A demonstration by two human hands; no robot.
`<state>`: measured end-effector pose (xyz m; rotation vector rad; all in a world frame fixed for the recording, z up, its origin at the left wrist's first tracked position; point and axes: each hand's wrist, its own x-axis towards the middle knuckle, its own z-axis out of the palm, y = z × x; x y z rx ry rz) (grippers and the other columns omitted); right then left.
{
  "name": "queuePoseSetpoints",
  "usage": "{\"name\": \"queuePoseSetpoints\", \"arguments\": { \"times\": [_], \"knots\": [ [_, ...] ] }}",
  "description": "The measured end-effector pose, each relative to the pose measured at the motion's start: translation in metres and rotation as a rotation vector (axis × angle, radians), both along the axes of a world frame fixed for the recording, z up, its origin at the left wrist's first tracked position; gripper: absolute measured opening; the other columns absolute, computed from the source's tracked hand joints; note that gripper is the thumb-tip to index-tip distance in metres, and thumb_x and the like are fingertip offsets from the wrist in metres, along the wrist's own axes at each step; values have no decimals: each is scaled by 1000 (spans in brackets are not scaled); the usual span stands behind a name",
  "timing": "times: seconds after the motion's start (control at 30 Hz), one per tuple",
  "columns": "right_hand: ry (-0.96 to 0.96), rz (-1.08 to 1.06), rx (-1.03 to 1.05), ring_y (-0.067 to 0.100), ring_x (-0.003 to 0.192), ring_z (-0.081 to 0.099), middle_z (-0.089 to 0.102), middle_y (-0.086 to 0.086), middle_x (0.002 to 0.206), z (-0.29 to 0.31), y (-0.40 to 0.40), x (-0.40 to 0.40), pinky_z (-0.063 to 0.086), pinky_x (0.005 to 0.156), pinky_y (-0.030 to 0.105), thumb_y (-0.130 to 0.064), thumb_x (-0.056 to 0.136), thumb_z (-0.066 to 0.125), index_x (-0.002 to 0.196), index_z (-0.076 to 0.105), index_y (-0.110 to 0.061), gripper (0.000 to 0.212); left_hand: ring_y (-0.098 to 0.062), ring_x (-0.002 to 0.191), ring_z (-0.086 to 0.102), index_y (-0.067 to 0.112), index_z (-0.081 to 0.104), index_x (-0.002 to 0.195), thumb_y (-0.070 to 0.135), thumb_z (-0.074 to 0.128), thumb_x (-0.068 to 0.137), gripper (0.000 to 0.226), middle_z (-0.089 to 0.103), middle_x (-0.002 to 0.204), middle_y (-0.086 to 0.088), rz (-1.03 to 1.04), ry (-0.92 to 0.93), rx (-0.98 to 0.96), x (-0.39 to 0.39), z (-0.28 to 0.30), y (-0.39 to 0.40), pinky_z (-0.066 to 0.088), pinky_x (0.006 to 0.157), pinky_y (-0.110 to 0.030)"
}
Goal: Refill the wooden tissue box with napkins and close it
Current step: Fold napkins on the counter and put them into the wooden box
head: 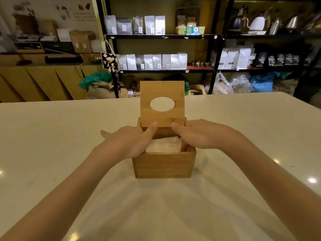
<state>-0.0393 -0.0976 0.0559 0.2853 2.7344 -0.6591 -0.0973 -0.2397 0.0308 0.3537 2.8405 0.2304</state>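
The wooden tissue box point(164, 165) stands in the middle of the white table. Its hinged lid point(162, 89) is raised upright at the back and shows an oval hole. White napkins point(164, 145) lie inside the box, below the rim. My left hand point(128, 141) rests over the box's left wall, fingers stretched toward the back. My right hand point(196, 134) lies over the right wall, its thumb dipping inside beside the napkins. Neither hand holds anything, and their fingertips almost meet near the lid's hinge.
The white table point(52, 145) spreads wide around the box. Behind it are black shelves point(215, 49) with coffee bags and kettles, sacks on the floor, and a wooden counter point(34, 80) at the left.
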Motion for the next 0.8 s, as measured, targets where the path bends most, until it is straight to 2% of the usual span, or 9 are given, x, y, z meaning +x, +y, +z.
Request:
{"name": "queuePoseSetpoints", "arguments": {
  "times": [0.13, 0.17, 0.23, 0.33, 0.4, 0.5, 0.63, 0.7, 0.8],
  "knots": [
    [-13, -14, 83, 24, 96, 53, 59, 11, 114, -11, -7, -8, 37, 86, 33, -44, 96, 15, 76, 59, -13, 58, -35, 128, 38, 19, 54, 123, 66, -2, 82, 83, 54, 129, -12, 45, 70, -17, 5, -5, 1, -2, 109, -65],
    [-12, -21, 103, 26, 97, 54, 59, 11, 112, -13, -8, -9, 38, 87, 35, -43, 96, 16, 77, 59, -12, 57, -36, 128, 38, 19, 54, 122, 66, -2, 82, 84, 54, 129, -13, 52, 74, -25, 6, -6, 1, -2, 109, -65],
    [-41, -22, 98, 28, 99, 56, 58, 10, 107, -11, -10, -9, 39, 92, 38, -39, 98, 15, 98, 59, -8, 54, -36, 128, 38, 18, 54, 123, 68, 0, 82, 84, 51, 132, -14, 63, 53, 5, 6, -6, 1, 2, 110, -63],
    [-124, -9, 26, 28, 106, 54, 56, 10, 126, 3, -11, -2, 38, 99, 39, -38, 99, 12, 127, 49, -4, 58, -32, 125, 41, 13, 60, 109, 64, 5, 85, 79, 47, 137, -13, 21, -83, 194, 11, 6, -3, 20, 110, -47],
    [-156, -4, 20, 33, 120, 47, 49, 15, 136, 14, -9, 6, 34, 94, 38, -43, 98, 9, 127, 54, -8, 64, -27, 134, 30, 12, 60, 115, 56, 7, 90, 73, 35, 146, -8, -63, -198, 155, 17, 23, -6, 15, 112, -43],
    [-125, -15, 16, 37, 127, 42, 46, 18, 139, 31, 0, 17, 28, 104, 49, -50, 95, 10, 113, 66, -16, 69, -25, 141, 18, 22, 54, 126, 59, 16, 89, 64, 22, 153, -2, -135, -263, 44, 20, 49, -16, 14, 113, -46],
    [12, -37, 65, 33, 122, 48, 52, 15, 134, 49, 6, 32, 32, 104, 47, -52, 94, 13, 113, 65, -15, 67, -23, 140, 22, 25, 36, 138, 59, 32, 87, 62, 27, 152, 0, -210, -109, 43, 33, 75, -23, 16, 114, -43],
    [95, -36, 54, 29, 114, 54, 57, 13, 128, 54, 6, 43, 36, 101, 44, -51, 95, 20, 113, 64, -13, 61, -22, 136, 30, 24, 39, 136, 53, 35, 89, 55, 36, 148, -1, -290, 15, 72, 54, 84, -20, 21, 112, -40],
    [287, 24, 43, 21, 99, 59, 63, 7, 117, 57, 10, 68, 42, 87, 32, -42, 94, 37, 112, 63, -12, 44, -18, 124, 42, 27, 45, 131, 49, 39, 89, 48, 48, 138, 1, -379, 134, 160, 90, 83, -16, 33, 101, -34]
  ]
}}
